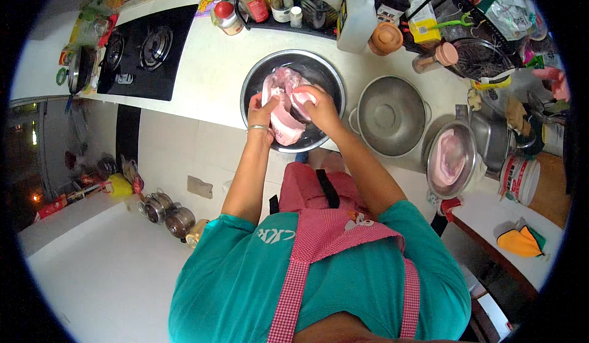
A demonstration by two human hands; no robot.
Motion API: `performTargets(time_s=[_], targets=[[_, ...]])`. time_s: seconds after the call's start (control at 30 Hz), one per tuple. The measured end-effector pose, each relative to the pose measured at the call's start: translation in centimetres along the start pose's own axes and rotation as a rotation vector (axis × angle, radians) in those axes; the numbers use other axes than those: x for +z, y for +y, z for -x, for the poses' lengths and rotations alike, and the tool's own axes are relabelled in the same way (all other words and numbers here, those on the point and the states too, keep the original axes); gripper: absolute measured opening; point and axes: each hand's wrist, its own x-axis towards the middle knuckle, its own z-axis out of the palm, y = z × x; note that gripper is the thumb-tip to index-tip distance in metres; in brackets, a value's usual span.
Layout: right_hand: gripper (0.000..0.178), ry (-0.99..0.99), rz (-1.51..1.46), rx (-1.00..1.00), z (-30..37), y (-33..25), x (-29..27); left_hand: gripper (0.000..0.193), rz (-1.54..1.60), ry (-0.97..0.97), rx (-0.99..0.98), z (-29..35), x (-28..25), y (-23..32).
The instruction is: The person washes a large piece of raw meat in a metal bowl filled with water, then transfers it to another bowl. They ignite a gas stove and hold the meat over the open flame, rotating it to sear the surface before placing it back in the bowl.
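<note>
A long strip of raw pork (pixel 287 128), pale with a pink skin side, is bent over inside a wide metal basin (pixel 246 79) on the counter. My left hand (pixel 260 115), with a bangle on its wrist, is closed on the pork's left side, thumb on top. At the upper right of the same meat, my right hand (pixel 321 107) grips a fold of it between thumb and fingers. The ends of some fingers are hidden by the meat. Whether this is one piece or two I cannot tell.
Right of the basin stands a grey two-handled pot (pixel 391 119). Farther right, a metal bowl (pixel 467 170) holds another piece of pork (pixel 451 156) beside the sink (pixel 489 137). Bottles and a large plastic jug (pixel 357 21) line the back. A black gas hob (pixel 147 52) lies left.
</note>
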Motion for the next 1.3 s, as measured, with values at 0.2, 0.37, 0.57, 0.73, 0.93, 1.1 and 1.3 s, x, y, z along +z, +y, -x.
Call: performTargets(time_s=[0.2, 0.37, 0.57, 0.73, 0.93, 1.1, 1.3], targets=[[0.052, 0.016, -0.039, 0.069, 0.5, -1.3, -1.6, 0.031, -0.211, -0.129, 0.212, 3.5, 2.1, 5.2], [0.083, -0.003, -0.334, 0.247, 0.7, 2.0, -0.9, 0.036, -0.298, -0.291, 0.327, 5.5, 3.2, 9.0], [0.084, -0.038, -0.544, 0.320, -0.1, 2.7, 0.4, 0.040, -0.312, -0.502, 0.418, 8.2, 4.2, 12.0], [0.051, -0.074, -0.518, 0.329, -0.6, -1.4, -0.8, 0.039, -0.234, -0.612, 0.526, 9.3, 4.3, 13.4], [0.047, -0.115, -0.744, 0.304, -0.4, -2.6, -0.8, 0.037, -0.294, -0.610, 0.641, 9.6, 4.4, 15.2], [0.044, -0.020, -0.879, 0.303, -0.3, -3.3, -0.1, 0.040, -0.234, -0.567, 0.633, 8.7, 4.1, 14.9], [0.040, 0.102, -0.960, 0.342, -0.2, -5.0, 0.4, 0.044, -0.013, -0.541, 0.335, 5.6, 2.5, 12.9]])
